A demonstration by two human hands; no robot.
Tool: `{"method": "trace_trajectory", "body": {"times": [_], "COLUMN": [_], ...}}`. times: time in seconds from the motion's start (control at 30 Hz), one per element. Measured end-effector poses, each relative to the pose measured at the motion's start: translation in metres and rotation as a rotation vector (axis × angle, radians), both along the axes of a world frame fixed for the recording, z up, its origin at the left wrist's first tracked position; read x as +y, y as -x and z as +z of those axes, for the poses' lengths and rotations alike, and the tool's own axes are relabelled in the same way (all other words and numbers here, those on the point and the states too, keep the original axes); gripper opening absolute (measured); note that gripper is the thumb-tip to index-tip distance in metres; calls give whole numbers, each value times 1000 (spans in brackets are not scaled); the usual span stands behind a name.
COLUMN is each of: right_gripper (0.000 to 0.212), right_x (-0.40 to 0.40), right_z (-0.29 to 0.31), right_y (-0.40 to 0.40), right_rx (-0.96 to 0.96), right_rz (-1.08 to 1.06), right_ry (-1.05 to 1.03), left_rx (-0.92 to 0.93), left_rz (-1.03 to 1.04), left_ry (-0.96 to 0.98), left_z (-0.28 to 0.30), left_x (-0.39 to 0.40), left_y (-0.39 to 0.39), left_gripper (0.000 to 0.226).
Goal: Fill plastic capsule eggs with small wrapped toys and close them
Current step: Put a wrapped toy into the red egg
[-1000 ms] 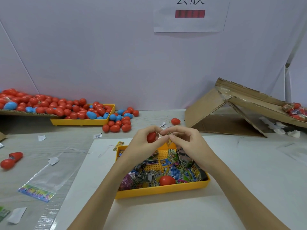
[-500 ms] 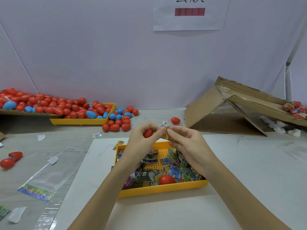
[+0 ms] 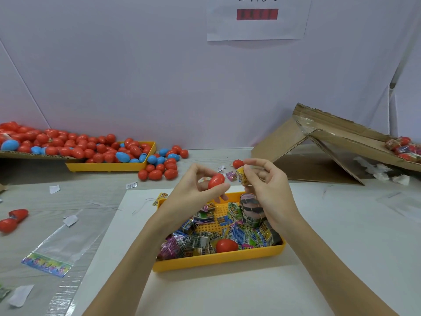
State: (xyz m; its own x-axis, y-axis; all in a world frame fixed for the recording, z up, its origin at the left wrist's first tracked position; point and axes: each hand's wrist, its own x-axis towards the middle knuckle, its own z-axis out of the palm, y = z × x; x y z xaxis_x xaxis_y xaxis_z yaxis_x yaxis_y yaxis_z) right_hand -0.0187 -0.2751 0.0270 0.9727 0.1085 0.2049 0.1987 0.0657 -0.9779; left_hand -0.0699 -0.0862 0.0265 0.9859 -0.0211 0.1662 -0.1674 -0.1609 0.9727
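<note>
A grey table [image 3: 68, 201] runs up to a pale wall [image 3: 159, 76], where a sheet of paper [image 3: 257, 23] hangs near the top. On the right a folded cardboard box [image 3: 319, 151] leans like a tent. On the left a heap of red and blue eggs [image 3: 68, 144] spills from a cardboard sheet into a yellow tray [image 3: 109, 166], with a few more eggs lying on the table just beside it. A white board [image 3: 205, 293] lies at the front of the table, and on it stands a second yellow bin [image 3: 216, 261] full of small wrapped toys [image 3: 239, 233], with one red egg [image 3: 226, 245] lying among them. A clear plastic bag [image 3: 59, 247] lies flat on the left, near an opened red egg [image 3: 13, 220].

Above the bin the two hands are raised, slightly apart. The left hand [image 3: 193, 190] pinches a red capsule egg [image 3: 216, 180] between thumb and fingertips; whether the egg is open or closed is not clear. The right hand [image 3: 268, 185] has its fingers curled and pinches a small yellow wrapped toy [image 3: 242, 176] just to the right of that egg, close to it but not touching. Another lone red egg [image 3: 238, 164] sits on the table behind the hands.
</note>
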Motion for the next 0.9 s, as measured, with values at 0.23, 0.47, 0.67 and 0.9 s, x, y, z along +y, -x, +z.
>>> {"method": "trace_trajectory", "body": {"times": [0.23,0.47,0.67,0.9], "right_gripper": [18,16,19,19], "right_x": [-2,0,0,-1], "right_z": [0,0,1,3], "right_y": [-1,1,0,0], "right_rx": [-179,-304,-323,-336], "right_rz": [-63,-36,-14,-1], "right_ry": [93,155,209,253], "left_rx": [-84,-93,-80,-65], "left_rz": [-6,7,-16,-32], "left_ry": [16,-6,3,15], "left_z": [7,11,13,14], "left_x": [-5,-9,-11,-10], "left_y": [4,6,8,10], "left_gripper": [30,36,27,33]}}
